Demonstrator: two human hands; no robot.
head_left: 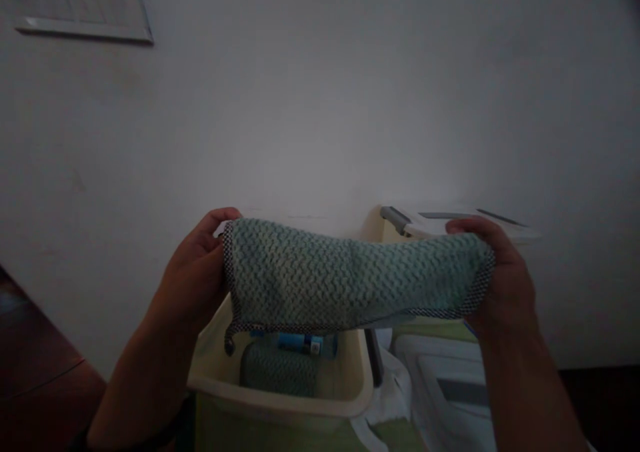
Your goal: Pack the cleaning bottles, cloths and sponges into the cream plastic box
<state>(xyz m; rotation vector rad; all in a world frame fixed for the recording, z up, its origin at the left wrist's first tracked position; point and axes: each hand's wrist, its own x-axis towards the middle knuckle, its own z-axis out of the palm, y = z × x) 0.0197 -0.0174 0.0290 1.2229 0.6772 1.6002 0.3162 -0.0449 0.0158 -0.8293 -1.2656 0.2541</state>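
Observation:
A pale green textured cleaning cloth with a black-and-white checked edge is stretched lengthwise between my two hands. My left hand grips its left end, fingers closed at the top corner. On the other side my right hand pinches the right end, with most of the fingers behind the cloth. Below the cloth stands an open cream plastic bin. Inside it lie another folded green cloth and a blue-labelled item, partly covered by the held cloth.
A second bin with a white and grey lid stands behind my right hand. To the right of the open bin lies a grey-white lid beside a white crumpled bag. A pale wall rises close behind, bearing a white panel.

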